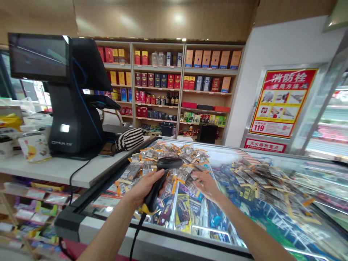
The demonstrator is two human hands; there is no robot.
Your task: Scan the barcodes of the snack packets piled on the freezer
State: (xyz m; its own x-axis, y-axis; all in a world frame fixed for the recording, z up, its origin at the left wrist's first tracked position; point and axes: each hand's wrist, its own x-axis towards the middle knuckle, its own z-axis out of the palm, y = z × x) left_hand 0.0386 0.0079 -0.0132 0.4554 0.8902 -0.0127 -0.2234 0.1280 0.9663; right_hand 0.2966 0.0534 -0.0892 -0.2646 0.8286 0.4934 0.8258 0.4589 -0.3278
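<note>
My left hand (143, 189) is wrapped round the handle of a black barcode scanner (162, 174), whose head points over a heap of small clear snack packets (152, 161) with orange tags. The packets lie on the glass lid of a chest freezer (190, 232). My right hand (206, 185) lies flat with fingers spread on the packets just right of the scanner. The scanner's cable (135, 237) hangs down over the freezer's front edge.
A black point-of-sale terminal (73, 108) stands on the white counter (54, 168) at left, beside a striped pouch (129, 139). A second heap of packets (266, 181) covers the freezer lid at right. Shelves of boxed goods (168, 83) line the back wall.
</note>
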